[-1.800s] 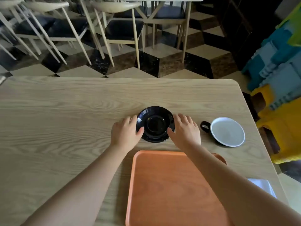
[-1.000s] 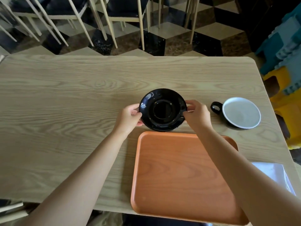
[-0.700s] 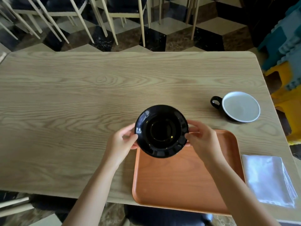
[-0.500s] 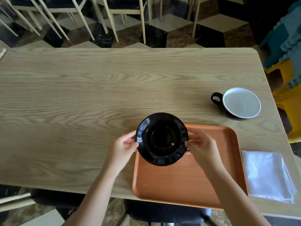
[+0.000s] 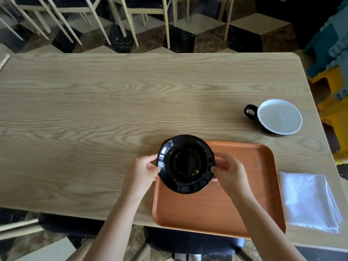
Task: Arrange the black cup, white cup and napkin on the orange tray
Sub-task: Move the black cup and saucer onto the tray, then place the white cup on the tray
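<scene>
A glossy black saucer (image 5: 186,163) hangs over the far left corner of the orange tray (image 5: 250,185). My left hand (image 5: 143,171) grips its left rim and my right hand (image 5: 228,173) grips its right rim. A cup with a black outside, black handle and white inside (image 5: 278,116) stands on the table beyond the tray's right corner. A folded white napkin (image 5: 308,200) lies on the table just right of the tray. No separate cup sits on the saucer.
The wooden table (image 5: 94,110) has its right edge just beyond the cup and napkin. Pale chairs (image 5: 116,14) stand behind the far edge. Blue and yellow plastic stools (image 5: 331,59) are stacked at the right. A dark chair seat (image 5: 188,242) shows below the near edge.
Both hands lifted the black saucer off the table and carried it toward me, over the tray's far left corner. The view tilted down, bringing the napkin fully into sight.
</scene>
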Motion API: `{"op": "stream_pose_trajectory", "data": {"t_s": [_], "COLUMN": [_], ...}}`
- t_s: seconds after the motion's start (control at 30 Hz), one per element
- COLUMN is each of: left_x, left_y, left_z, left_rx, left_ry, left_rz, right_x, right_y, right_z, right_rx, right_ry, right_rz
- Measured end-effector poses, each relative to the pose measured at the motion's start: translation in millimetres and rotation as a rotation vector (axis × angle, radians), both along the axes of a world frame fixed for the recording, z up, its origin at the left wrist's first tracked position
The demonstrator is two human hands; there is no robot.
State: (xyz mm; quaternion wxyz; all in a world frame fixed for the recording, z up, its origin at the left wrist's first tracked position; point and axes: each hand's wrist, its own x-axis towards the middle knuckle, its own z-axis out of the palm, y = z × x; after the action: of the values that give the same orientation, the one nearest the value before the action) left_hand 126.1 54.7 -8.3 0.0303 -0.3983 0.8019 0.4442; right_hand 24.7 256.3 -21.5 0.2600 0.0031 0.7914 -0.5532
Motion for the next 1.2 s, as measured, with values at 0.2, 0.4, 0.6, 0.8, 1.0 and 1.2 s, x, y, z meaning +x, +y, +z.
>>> {"op": "stream_pose_trajectory", "data": {"t_s": [0.2, 0.4, 0.6, 0.8, 1.0, 1.2], "left_x": [0, -2, -48, -139, -203, -228], "left_y": [-3, -4, 23, 79, 110, 122], "left_z": [6, 14, 44, 44, 21, 11], "left_rx": [0.063, -0.067, -0.396, -0.690, -0.794, -0.700], "left_ry": [-0.029, -0.064, 0.154, 0.417, 0.279, 0.234], "left_rz": [0.009, -0.009, -0.259, -0.779, -1.052, -1.064], "right_x": [-2, -15, -47, -111, -142, -149], "right_y": [0, 11, 58, 117, 130, 130], "right_z": [4, 15, 56, 49, 33, 28], "right_rx": [0.023, 0.146, 0.366, 0.797, 0.792, 0.696], "right_ry": [0.030, 0.032, 0.487, 0.715, 0.601, 0.781], "right_rz": [0.034, 0.189, 0.177, 0.272, 0.318, 0.300]}}
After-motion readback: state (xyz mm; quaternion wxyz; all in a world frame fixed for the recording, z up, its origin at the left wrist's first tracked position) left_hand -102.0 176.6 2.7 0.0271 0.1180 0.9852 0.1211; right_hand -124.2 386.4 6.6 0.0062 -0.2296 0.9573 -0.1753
